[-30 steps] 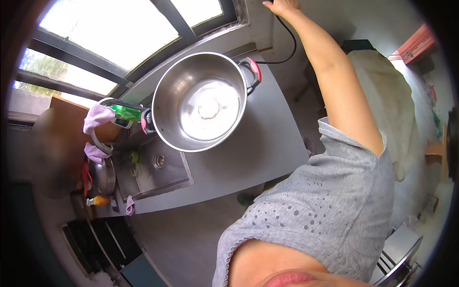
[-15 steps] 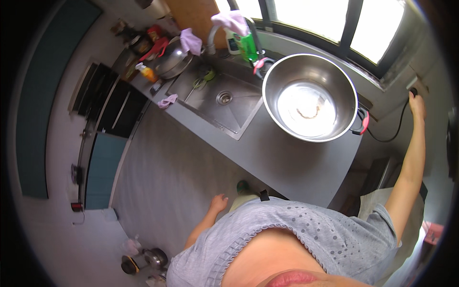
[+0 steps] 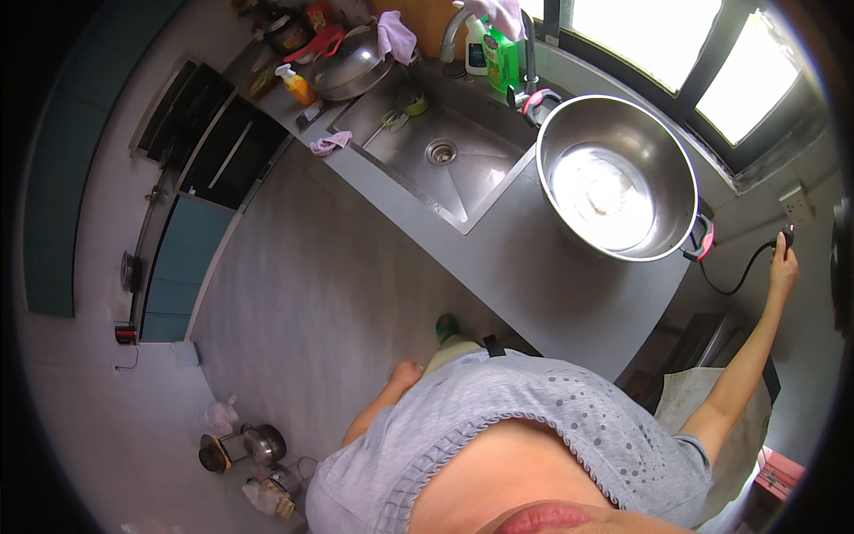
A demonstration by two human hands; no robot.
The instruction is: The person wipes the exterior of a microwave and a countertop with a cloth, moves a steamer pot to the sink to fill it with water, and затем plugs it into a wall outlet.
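At the right, my right hand [image 3: 783,264] is closed on a black plug [image 3: 785,238]. The plug is out of the white wall socket [image 3: 796,205], just below it. Its black cord [image 3: 737,287] curves left and passes out of sight behind the counter corner, below the pot's handle. My left hand [image 3: 406,373] hangs low beside my body over the floor, its fingers loosely bent with nothing visible in them. A big steel pot [image 3: 614,191] with red and black handles stands on the grey counter; its inside shows bare metal with a bright reflection at the bottom.
Left of the pot is a steel sink [image 3: 480,182] with a green-handled utensil [image 3: 411,109] in it. Behind it stand a green bottle [image 3: 501,64] and a tap [image 3: 452,34]. A lidded wok [image 3: 351,71] and an orange pump bottle [image 3: 297,85] are farther left. A window [image 3: 640,40] is behind.
My right hand has drawn the plug down and away from the wall socket, which is now uncovered. My left hand stays low, its fingers more bent. The view has shifted.
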